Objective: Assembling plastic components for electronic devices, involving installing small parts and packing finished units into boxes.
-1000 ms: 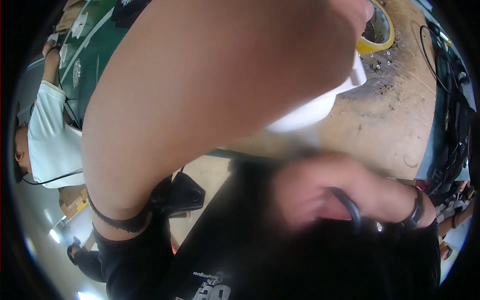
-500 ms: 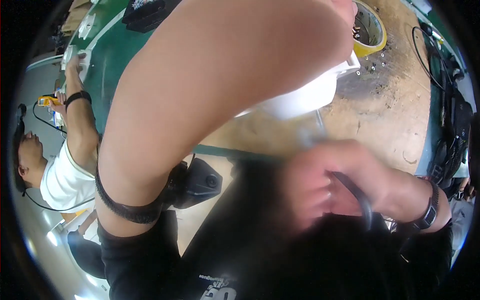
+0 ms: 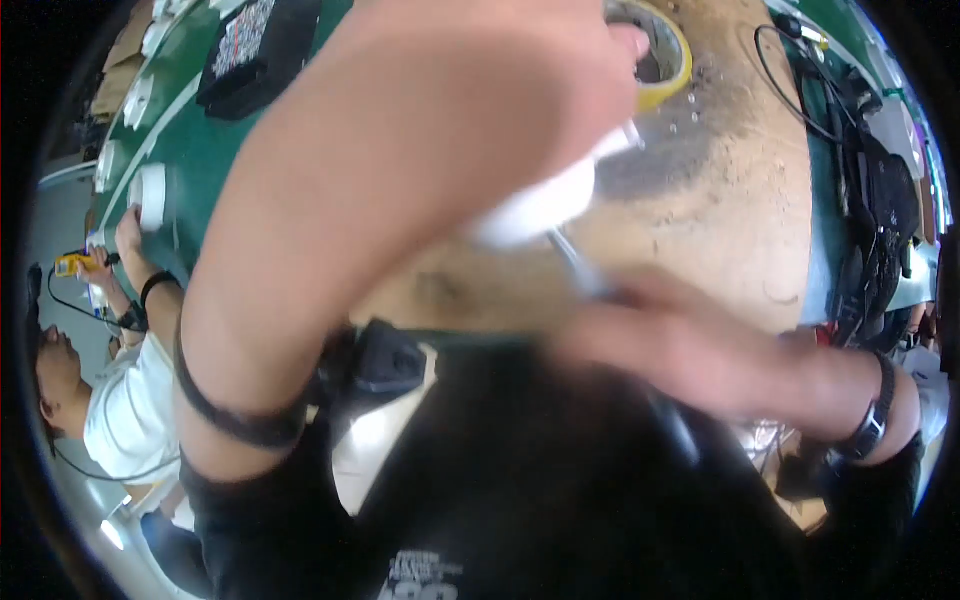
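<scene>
My left forearm crosses the view, and my left hand [image 3: 580, 40] is at the top edge by a yellow tape roll [image 3: 680, 70]. A fingertip shows over the roll's inside; the other fingers are hidden or cut off. A white plastic part [image 3: 550, 205] lies beneath my left wrist, mostly covered and blurred. My right hand [image 3: 630, 335], smeared by motion, is closed around a tool with a silver tip [image 3: 575, 262] and a dark handle. The tip points at the white part's near edge; whether they touch I cannot tell.
Tiny bits [image 3: 685, 122] lie beside the roll on the worn wooden board [image 3: 720, 240]. A black tray [image 3: 250, 60] of small metal pieces stands far left. Cables and a black bag [image 3: 875, 190] line the right. A co-worker [image 3: 120, 400] works at left.
The whole view has shifted, so the roll and white part appear further left and higher. My right hand has turned, and the tool's silver tip now shows close to the white part.
</scene>
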Demonstrator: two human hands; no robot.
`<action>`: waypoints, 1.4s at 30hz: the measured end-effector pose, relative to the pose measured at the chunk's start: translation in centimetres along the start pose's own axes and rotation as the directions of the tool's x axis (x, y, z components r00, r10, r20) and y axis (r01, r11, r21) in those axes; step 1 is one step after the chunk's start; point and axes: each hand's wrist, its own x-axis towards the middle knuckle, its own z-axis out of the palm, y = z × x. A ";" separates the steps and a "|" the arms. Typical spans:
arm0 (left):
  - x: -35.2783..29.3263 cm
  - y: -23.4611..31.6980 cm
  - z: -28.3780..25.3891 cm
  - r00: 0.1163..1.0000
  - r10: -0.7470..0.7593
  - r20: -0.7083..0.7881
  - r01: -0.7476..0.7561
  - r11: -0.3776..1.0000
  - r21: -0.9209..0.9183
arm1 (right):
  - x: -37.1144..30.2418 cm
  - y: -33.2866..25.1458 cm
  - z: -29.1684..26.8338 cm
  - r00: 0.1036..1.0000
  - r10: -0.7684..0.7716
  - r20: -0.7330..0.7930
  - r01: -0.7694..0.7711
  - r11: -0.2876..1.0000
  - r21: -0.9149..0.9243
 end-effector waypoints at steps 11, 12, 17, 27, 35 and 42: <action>0.9 -3.0 3.1 0.921 -0.388 -0.008 0.296 0.714 -0.635 | -2.1 3.2 0.2 0.947 -0.264 -0.185 0.262 0.964 -0.037; 0.6 -3.1 3.0 0.909 -0.417 0.025 0.320 0.656 -0.683 | -2.0 3.8 0.2 0.943 -0.286 -0.170 0.292 0.957 0.007; -1.0 -3.6 1.6 0.893 -0.418 0.166 0.333 0.368 -0.868 | -2.6 4.4 -0.2 0.936 -0.331 -0.115 0.337 0.941 0.032; -3.6 -2.3 4.1 0.896 -0.374 0.238 0.155 -0.238 -0.959 | -6.5 3.9 -0.9 0.787 -0.605 -0.120 0.573 0.790 -0.219; -1.8 1.5 7.2 0.938 -0.306 0.165 -0.112 -0.716 -0.689 | -11.9 1.2 -2.4 0.797 -0.570 -0.198 0.148 0.503 -0.852; -2.4 0.7 7.9 0.902 -0.404 0.154 -0.251 -0.780 -0.574 | -13.9 3.1 -4.6 0.709 -0.666 -0.230 0.580 0.737 -0.347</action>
